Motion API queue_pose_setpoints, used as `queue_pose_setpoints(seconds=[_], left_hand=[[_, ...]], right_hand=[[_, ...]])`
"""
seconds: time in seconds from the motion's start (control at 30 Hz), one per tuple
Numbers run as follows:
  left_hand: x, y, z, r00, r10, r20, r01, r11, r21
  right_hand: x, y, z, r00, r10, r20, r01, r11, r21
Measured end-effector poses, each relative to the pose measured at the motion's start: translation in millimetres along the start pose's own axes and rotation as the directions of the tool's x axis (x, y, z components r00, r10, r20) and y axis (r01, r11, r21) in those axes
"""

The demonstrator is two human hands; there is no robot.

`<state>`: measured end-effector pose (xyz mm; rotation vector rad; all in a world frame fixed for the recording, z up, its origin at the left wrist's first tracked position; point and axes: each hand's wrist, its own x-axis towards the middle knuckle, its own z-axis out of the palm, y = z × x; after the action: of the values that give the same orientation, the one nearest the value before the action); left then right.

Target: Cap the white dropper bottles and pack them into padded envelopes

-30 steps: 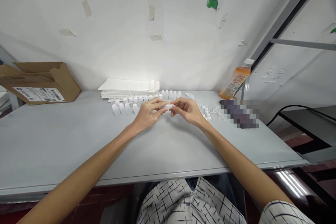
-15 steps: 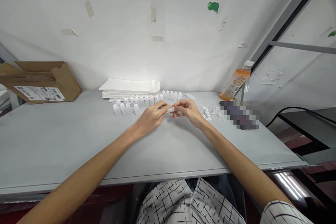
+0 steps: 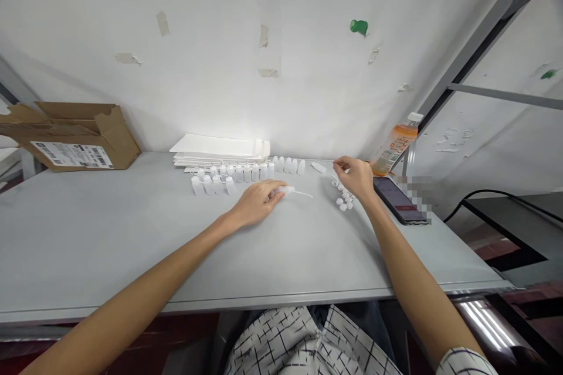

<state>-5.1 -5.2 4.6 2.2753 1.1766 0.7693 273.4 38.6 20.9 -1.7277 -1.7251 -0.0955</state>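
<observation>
My left hand [image 3: 257, 201] holds a small white plastic bottle [image 3: 284, 190] lying on its side above the grey table [image 3: 281, 258], with a thin white strap sticking out to the right. My right hand [image 3: 354, 176] is over a small pile of white caps [image 3: 345, 202], thumb and fingertips pressed together; whatever is between them is too small to make out. Rows of upright white bottles [image 3: 219, 186] stand behind and left of my left hand. One more white bottle [image 3: 318, 167] lies on its side near the wall.
White flat packs [image 3: 215, 144] are stacked against the wall. An open cardboard box [image 3: 83, 143] is at the far left. An orange drink bottle [image 3: 396, 143] leans at the right, behind a phone [image 3: 400, 202]. A metal frame [image 3: 477, 29] rises on the right.
My right hand has moved away from my left hand, to the right, over the caps. The small bottle stays in my left hand, its strap now showing. The view has shifted slightly.
</observation>
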Motion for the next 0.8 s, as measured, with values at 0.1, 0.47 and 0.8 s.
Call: queue_pose_setpoints(seconds=[0.1, 0.47, 0.8], left_hand=[[-0.2, 1.2, 0.5, 0.997, -0.068, 0.038, 0.073, 0.983, -0.166], [-1.1, 5.0, 1.5, 0.984, -0.133, 0.119, 0.171, 0.888, -0.426], [-0.3, -1.5, 4.3, 0.985, -0.133, 0.110, 0.166, 0.903, -0.397]], right_hand=[[5.9, 19.1, -9.8, 0.993, 0.113, 0.017, -0.109, 0.983, -0.150], [1.5, 8.6, -12.7, 0.912, 0.106, 0.395, 0.041, 0.937, -0.347], [2.7, 17.4, -25.2, 0.929, 0.175, 0.327, -0.060, 0.942, -0.332]])
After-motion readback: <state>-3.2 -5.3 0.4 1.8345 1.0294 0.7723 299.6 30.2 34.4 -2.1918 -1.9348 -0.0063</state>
